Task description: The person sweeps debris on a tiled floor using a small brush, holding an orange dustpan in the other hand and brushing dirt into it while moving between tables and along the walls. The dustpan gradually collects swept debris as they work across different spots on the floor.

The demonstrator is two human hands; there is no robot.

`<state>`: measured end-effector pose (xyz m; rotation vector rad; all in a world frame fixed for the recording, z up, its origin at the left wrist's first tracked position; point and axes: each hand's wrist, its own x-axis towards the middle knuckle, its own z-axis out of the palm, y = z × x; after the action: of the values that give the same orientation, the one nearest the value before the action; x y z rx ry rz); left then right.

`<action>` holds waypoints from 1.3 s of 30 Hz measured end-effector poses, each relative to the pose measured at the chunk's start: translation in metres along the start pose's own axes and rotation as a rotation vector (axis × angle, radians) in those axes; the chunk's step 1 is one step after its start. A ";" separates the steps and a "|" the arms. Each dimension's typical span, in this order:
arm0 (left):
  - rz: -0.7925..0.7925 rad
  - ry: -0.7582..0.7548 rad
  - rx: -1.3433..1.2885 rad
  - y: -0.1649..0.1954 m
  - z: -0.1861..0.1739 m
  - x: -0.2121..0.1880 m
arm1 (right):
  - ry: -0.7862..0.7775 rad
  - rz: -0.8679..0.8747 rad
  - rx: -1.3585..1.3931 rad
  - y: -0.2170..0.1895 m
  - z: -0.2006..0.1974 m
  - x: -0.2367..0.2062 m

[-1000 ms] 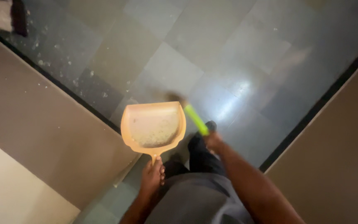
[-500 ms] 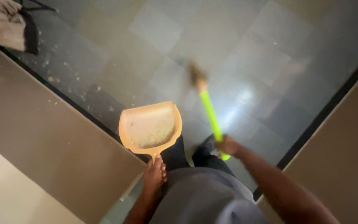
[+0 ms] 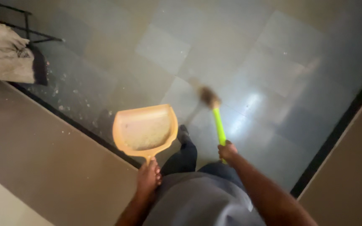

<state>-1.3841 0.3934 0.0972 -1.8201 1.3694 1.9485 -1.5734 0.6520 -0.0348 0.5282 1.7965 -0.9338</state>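
gripping the short handle, our left hand point(image 3: 148, 178) held the orange dustpan point(image 3: 146, 130) level above the tiled floor point(image 3: 273, 54), so the pale crumbs in its tray stayed put. our right hand point(image 3: 227, 150) was closed round the green broom point(image 3: 218, 124), its blurred head low, just right of the pan.

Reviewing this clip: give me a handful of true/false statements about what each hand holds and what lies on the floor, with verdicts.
1. The left hand holds an orange dustpan by its handle. True.
2. The dustpan is empty. False: pale debris lies in its tray.
3. The right hand has its grip on a broom with a bright green handle. True.
4. The broom head rests inside the dustpan. False: it is out over the floor tiles, apart from the pan.
5. Pale specks lie scattered on the floor at left. True.
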 end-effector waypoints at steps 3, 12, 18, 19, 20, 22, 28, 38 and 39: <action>-0.020 0.020 -0.042 0.018 -0.019 0.021 | -0.018 -0.046 -0.078 -0.015 -0.005 -0.008; -0.029 0.071 -0.041 0.046 -0.053 0.032 | -0.342 -0.299 -0.652 -0.064 0.124 -0.006; -0.126 0.149 0.017 0.048 -0.078 0.032 | -0.333 -0.441 -0.924 -0.123 0.194 0.035; -0.163 0.173 -0.002 0.049 -0.082 0.034 | -0.297 -0.393 -0.840 -0.133 0.192 0.043; -0.197 0.193 -0.019 0.051 -0.087 0.037 | -0.252 -0.352 -0.757 -0.141 0.186 0.050; -0.227 0.194 -0.110 0.053 -0.090 0.044 | -0.136 -0.285 -0.614 -0.162 0.162 0.066; -0.188 0.119 -0.144 0.056 -0.090 0.062 | 0.109 -0.105 0.133 -0.189 0.061 0.089; -0.018 -0.104 0.047 0.116 -0.031 0.130 | -0.037 -0.084 -0.058 -0.179 0.057 0.057; -0.010 -0.109 0.092 0.128 -0.024 0.139 | -0.081 -0.096 -0.039 -0.184 0.060 0.060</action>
<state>-1.4847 0.2397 0.0471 -1.6510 1.3892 1.9153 -1.6937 0.4889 -0.0363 0.3775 1.7758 -0.9705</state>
